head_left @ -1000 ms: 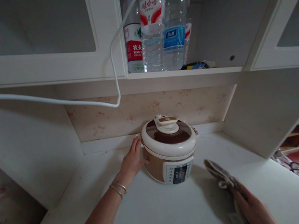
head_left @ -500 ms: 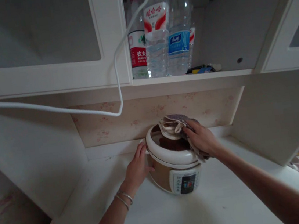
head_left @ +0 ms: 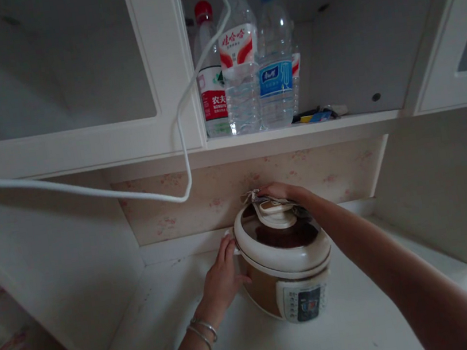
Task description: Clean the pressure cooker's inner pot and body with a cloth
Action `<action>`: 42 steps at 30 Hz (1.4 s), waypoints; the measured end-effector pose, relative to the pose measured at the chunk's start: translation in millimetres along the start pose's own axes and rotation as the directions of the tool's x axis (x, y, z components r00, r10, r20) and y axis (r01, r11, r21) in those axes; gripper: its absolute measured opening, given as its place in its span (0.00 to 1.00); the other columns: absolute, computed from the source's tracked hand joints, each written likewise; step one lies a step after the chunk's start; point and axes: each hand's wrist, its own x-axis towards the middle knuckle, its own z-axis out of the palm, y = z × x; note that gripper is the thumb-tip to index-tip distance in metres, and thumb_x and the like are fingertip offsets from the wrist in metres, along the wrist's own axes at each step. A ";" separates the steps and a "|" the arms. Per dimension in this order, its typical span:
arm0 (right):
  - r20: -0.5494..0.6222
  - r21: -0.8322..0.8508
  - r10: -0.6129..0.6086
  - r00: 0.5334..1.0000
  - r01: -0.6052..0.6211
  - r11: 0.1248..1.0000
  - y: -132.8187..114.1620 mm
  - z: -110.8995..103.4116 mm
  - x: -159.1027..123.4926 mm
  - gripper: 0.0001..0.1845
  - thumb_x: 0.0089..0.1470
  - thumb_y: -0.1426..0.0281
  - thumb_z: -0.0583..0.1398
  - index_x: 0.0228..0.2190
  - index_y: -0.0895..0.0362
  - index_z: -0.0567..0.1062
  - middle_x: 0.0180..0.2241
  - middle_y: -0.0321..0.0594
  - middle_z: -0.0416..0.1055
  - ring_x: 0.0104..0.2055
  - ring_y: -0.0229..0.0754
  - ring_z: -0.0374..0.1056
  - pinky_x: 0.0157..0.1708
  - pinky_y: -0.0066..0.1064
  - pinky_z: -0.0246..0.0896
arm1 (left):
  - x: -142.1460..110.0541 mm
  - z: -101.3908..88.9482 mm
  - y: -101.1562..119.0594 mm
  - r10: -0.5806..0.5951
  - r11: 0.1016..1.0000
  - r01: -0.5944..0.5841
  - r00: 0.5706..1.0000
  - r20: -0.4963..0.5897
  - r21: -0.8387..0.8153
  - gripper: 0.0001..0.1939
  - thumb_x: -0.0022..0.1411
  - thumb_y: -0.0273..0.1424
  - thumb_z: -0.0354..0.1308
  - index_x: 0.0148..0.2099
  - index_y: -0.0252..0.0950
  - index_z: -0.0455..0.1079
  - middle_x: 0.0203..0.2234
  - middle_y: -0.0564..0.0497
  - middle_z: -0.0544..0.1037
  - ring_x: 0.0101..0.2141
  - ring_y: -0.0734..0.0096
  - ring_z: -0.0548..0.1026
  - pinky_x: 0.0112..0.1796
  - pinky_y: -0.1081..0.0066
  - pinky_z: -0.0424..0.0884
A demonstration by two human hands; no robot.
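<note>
An electric pressure cooker [head_left: 286, 259] with a white rim, a dark glossy lid top and a tan body stands on the white counter, its control panel [head_left: 306, 302] facing me. My left hand [head_left: 222, 275] grips it at the left side handle, thumb against the body. Over the far side of the lid, behind the lid handle [head_left: 276, 208], my right hand [head_left: 279, 190] is closed on a crumpled greyish cloth [head_left: 250, 197]. The fingers of that hand are partly hidden, and most of the cloth lies beneath them.
Above the cooker is a cabinet shelf [head_left: 254, 137] with several plastic water bottles [head_left: 239, 78] and small packets [head_left: 318, 114]. A white cable [head_left: 141, 195] hangs across in front at the left. Side panels and a floral-papered wall [head_left: 214, 192] enclose the counter [head_left: 181, 298].
My right hand has moved the cloth from the lid's right side to its far side, behind the lid handle. My left hand stays at the side handle. The view has tilted slightly up.
</note>
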 end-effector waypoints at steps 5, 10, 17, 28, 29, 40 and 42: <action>-0.047 0.026 0.063 0.997 -0.062 0.998 4.1 1.7 -21.0 0.21 0.64 0.66 0.49 0.43 0.53 0.81 0.47 0.38 0.79 0.47 0.45 0.75 0.50 0.37 0.68 | -0.1 -1.8 0.8 0.012 1.000 -0.012 1.000 0.002 -0.008 0.50 0.52 0.26 0.68 0.71 0.43 0.44 0.70 0.45 0.48 0.68 0.55 0.52 0.61 0.56 0.65; -0.175 0.009 0.197 0.965 -0.198 0.980 8.2 5.9 -59.1 0.28 0.68 0.61 0.41 0.51 0.52 0.77 0.53 0.40 0.74 0.53 0.48 0.72 0.54 0.44 0.66 | -0.6 -1.1 -1.1 0.039 0.999 -0.039 0.999 -0.017 -0.001 0.51 0.52 0.26 0.69 0.70 0.43 0.43 0.70 0.44 0.47 0.68 0.55 0.52 0.61 0.56 0.64; -0.289 -0.061 0.336 0.896 -0.368 0.928 -19.2 30.1 -127.7 0.29 0.68 0.59 0.41 0.67 0.50 0.56 0.66 0.44 0.57 0.66 0.58 0.56 0.60 0.67 0.51 | -1.1 0.8 -1.1 0.053 0.999 -0.053 0.998 -0.027 0.002 0.50 0.53 0.26 0.68 0.70 0.43 0.43 0.70 0.43 0.48 0.68 0.53 0.53 0.60 0.55 0.65; -0.512 -0.193 0.250 0.822 -0.393 0.899 -81.1 93.0 -192.6 0.27 0.68 0.60 0.43 0.65 0.46 0.60 0.69 0.35 0.51 0.71 0.60 0.41 0.63 0.71 0.38 | -2.2 -1.1 3.2 0.090 0.995 -0.088 0.995 -0.038 0.044 0.52 0.52 0.26 0.69 0.70 0.41 0.42 0.69 0.38 0.50 0.67 0.51 0.53 0.61 0.53 0.65; -0.519 -0.178 0.269 0.811 -0.411 0.894 -82.3 91.8 -188.8 0.27 0.68 0.59 0.43 0.65 0.47 0.59 0.69 0.35 0.51 0.71 0.59 0.42 0.63 0.70 0.37 | -2.4 -0.8 2.9 0.092 0.995 -0.090 0.995 -0.039 0.045 0.52 0.52 0.26 0.69 0.71 0.41 0.41 0.69 0.39 0.50 0.67 0.51 0.53 0.61 0.53 0.64; -0.294 0.080 0.299 0.908 -0.289 0.954 -31.8 20.0 -85.6 0.30 0.68 0.55 0.41 0.59 0.52 0.69 0.62 0.42 0.65 0.64 0.52 0.60 0.64 0.53 0.50 | -1.0 -4.0 4.2 0.053 0.998 -0.053 0.999 -0.008 0.035 0.51 0.52 0.27 0.70 0.71 0.40 0.43 0.70 0.41 0.48 0.68 0.53 0.52 0.61 0.55 0.65; -0.234 0.086 0.275 0.933 -0.262 0.961 -20.9 11.6 -62.8 0.27 0.67 0.59 0.44 0.56 0.53 0.73 0.58 0.40 0.70 0.61 0.50 0.64 0.62 0.44 0.54 | -0.8 -4.9 5.9 0.029 0.999 -0.029 1.000 -0.002 0.042 0.51 0.52 0.26 0.70 0.70 0.40 0.44 0.70 0.41 0.48 0.68 0.53 0.53 0.61 0.56 0.65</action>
